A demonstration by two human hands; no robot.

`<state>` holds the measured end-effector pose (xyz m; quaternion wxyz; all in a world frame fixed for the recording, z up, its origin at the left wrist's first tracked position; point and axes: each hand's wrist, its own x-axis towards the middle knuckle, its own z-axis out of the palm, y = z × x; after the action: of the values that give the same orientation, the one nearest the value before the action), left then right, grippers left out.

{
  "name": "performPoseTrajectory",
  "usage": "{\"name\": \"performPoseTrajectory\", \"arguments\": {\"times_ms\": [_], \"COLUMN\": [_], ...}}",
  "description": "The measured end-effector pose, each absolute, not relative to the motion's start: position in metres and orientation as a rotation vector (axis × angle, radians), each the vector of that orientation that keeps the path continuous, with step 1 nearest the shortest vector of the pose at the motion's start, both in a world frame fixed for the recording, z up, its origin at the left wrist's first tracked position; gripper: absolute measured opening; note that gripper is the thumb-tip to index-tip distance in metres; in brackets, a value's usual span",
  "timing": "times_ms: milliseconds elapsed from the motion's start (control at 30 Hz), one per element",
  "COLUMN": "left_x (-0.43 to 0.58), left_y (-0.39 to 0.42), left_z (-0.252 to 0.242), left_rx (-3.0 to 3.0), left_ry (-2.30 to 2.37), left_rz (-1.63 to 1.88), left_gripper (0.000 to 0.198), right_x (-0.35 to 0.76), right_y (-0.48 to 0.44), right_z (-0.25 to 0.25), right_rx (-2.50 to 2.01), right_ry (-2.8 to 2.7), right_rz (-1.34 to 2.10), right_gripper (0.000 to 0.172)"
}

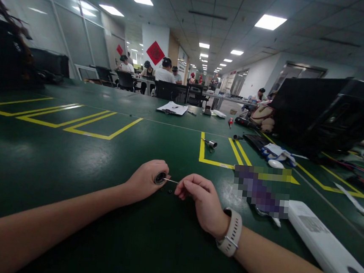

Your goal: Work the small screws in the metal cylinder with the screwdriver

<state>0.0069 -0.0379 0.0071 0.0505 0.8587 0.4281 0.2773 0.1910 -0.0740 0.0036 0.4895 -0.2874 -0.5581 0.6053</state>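
My left hand (148, 180) is wrapped round a small round metal part (159, 177) with a dark, hollow end facing right. Between the thumb and fingers of my right hand (198, 193) is a thin metal rod (172, 181), its far tip reaching the open end of that part. I cannot make out what kind of tool the rod belongs to. Just below, a small dark ring (170, 191) lies on the green table (103, 231). Farther off, a cone-shaped metal piece (212, 144) rests inside a yellow tape outline.
To the right lie a long white device (322, 238), a white mouse (275, 164) and a cloth glove (279, 153). A clipboard with paper (172, 108) and a red-handled tool (231, 122) sit farther back. A big black case (327, 111) stands at right. Several people sit beyond.
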Motion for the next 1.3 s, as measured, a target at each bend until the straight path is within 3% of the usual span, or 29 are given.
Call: {"name": "performPoseTrajectory", "arguments": {"times_ms": [167,300,467,700,1100,1300], "left_x": [0.008,0.009,0.007,0.005,0.009,0.007], "left_y": [-0.041,-0.043,-0.041,-0.037,-0.038,-0.035], "left_z": [0.010,0.011,0.010,0.009,0.009,0.010], "left_rx": [2.715,2.770,2.704,2.544,2.531,2.438], "left_ry": [1.414,1.398,1.278,1.184,1.427,1.639], "left_rz": [0.667,0.585,0.747,0.821,0.745,0.909], "left_gripper": [0.010,0.010,0.012,0.014,0.013,0.027], "right_x": [0.192,0.193,0.193,0.192,0.191,0.194], "right_y": [-0.079,-0.073,-0.066,-0.069,-0.068,-0.062], "right_z": [0.011,0.009,0.005,0.010,0.003,0.001], "right_rx": [-0.895,-0.815,-0.747,-0.731,-0.742,-0.712], "right_ry": [-1.591,-1.496,-1.251,-1.246,-1.167,-0.937], "right_rz": [1.212,1.389,1.615,1.624,1.557,1.571], "right_gripper": [0.016,0.017,0.016,0.017,0.015,0.020]}}
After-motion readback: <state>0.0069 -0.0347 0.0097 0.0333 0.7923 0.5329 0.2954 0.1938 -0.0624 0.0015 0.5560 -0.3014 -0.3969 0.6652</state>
